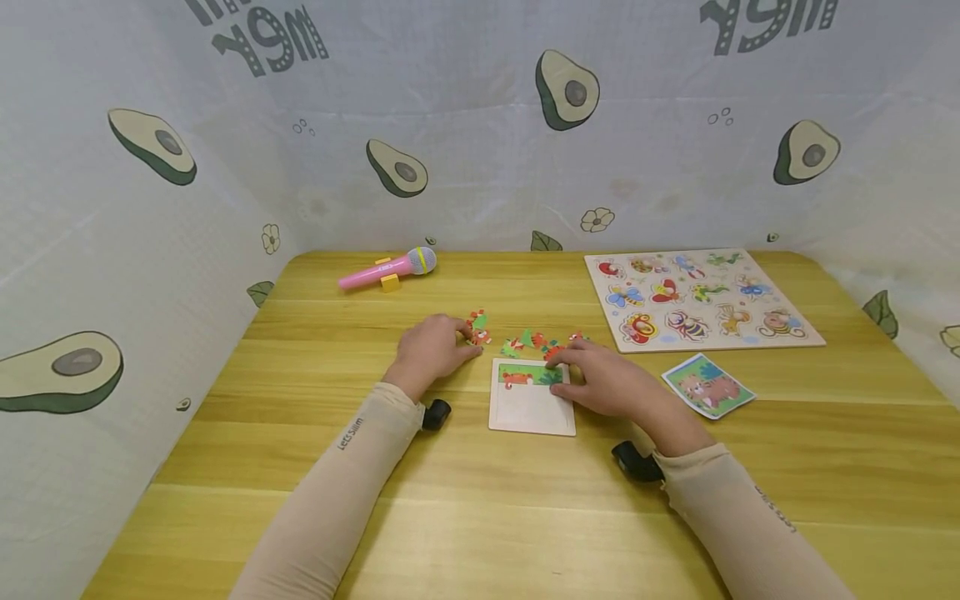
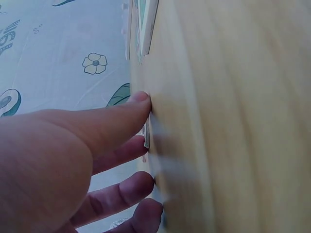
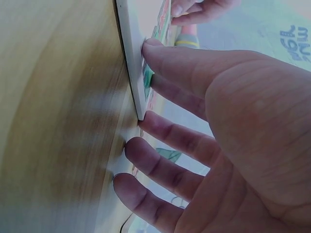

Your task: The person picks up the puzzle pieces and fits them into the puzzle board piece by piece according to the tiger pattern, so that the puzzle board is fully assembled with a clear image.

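My left hand [image 1: 431, 354] rests on the table, its fingertips at several loose jigsaw pieces [image 1: 480, 337]. In the left wrist view, its thumb [image 2: 121, 116] touches the wood, and a thin piece edge [image 2: 147, 131] shows by the index finger. My right hand [image 1: 603, 379] lies over the upper right corner of a small puzzle board [image 1: 532, 414]. Its thumb [image 3: 170, 58] and index finger touch the board's top side in the right wrist view; the other fingers reach past its edge. Green and orange pieces [image 1: 517, 375] fill the board's top strip.
More loose pieces [image 1: 525, 340] lie just beyond the board. A picture card [image 1: 708, 386] is to the right, and a large insect puzzle board [image 1: 705, 300] lies behind it. At the back left is a pink toy microphone [image 1: 386, 268]. Printed cloth [image 1: 480, 167] hangs around the table.
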Action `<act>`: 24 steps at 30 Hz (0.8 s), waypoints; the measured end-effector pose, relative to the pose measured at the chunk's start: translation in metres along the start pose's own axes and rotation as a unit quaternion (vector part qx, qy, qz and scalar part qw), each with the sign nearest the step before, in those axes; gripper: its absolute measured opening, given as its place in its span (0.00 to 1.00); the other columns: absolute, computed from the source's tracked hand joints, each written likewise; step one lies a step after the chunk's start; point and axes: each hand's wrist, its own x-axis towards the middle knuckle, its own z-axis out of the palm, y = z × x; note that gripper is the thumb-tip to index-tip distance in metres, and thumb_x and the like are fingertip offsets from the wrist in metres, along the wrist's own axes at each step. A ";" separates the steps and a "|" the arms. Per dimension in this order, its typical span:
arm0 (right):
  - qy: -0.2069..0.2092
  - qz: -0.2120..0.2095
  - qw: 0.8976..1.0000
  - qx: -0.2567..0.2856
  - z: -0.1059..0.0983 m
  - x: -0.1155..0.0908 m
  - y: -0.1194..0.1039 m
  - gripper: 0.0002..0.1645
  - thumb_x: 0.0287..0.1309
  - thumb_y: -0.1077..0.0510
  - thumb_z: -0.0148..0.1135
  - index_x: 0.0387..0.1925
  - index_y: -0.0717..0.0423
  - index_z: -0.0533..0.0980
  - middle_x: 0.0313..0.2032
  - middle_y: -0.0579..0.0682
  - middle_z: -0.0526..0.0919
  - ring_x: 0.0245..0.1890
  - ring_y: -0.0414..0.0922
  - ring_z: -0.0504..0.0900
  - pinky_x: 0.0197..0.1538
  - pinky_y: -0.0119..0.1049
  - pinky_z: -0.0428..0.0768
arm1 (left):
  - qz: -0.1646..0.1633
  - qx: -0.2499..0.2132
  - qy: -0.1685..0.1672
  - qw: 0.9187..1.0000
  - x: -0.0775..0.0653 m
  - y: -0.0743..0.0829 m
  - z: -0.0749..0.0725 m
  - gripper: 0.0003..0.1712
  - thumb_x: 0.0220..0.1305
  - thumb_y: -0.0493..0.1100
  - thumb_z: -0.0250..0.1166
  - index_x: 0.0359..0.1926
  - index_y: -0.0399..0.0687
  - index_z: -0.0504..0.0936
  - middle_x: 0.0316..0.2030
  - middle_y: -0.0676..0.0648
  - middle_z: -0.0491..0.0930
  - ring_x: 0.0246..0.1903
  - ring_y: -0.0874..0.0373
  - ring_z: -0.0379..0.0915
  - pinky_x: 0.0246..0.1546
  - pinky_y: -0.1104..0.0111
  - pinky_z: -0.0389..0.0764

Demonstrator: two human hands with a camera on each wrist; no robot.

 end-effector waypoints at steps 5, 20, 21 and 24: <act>-0.001 -0.002 1.000 0.003 0.000 0.000 0.000 0.20 0.64 0.51 0.69 0.56 0.50 0.80 0.57 0.60 0.74 0.53 0.57 0.75 0.60 0.58 0.71 | 0.002 0.007 0.005 1.000 0.000 0.001 0.000 0.15 0.67 0.60 0.67 0.48 0.61 0.88 0.52 0.51 0.82 0.45 0.54 0.77 0.41 0.55 0.79; -0.001 -0.005 1.000 0.004 -0.001 -0.001 -0.001 0.20 0.65 0.51 0.69 0.55 0.50 0.80 0.54 0.58 0.75 0.51 0.56 0.75 0.59 0.57 0.72 | 0.032 -0.023 -0.002 0.999 0.000 -0.002 -0.002 0.06 0.70 0.51 0.67 0.42 0.60 0.87 0.44 0.53 0.83 0.37 0.56 0.73 0.36 0.60 0.76; -0.002 -0.004 1.000 0.004 -0.001 -0.001 -0.001 0.19 0.65 0.51 0.68 0.55 0.50 0.80 0.54 0.58 0.75 0.51 0.56 0.75 0.59 0.57 0.72 | 0.032 -0.026 -0.001 0.999 0.000 -0.002 -0.002 0.05 0.69 0.51 0.67 0.42 0.60 0.87 0.43 0.53 0.83 0.36 0.57 0.73 0.36 0.60 0.75; -0.003 -0.002 1.000 0.004 -0.001 -0.001 -0.002 0.20 0.65 0.51 0.68 0.56 0.50 0.80 0.55 0.58 0.75 0.53 0.57 0.75 0.60 0.58 0.71 | 0.033 -0.037 0.001 0.999 0.000 -0.003 -0.003 0.05 0.68 0.49 0.68 0.43 0.59 0.87 0.36 0.54 0.81 0.33 0.58 0.73 0.33 0.62 0.74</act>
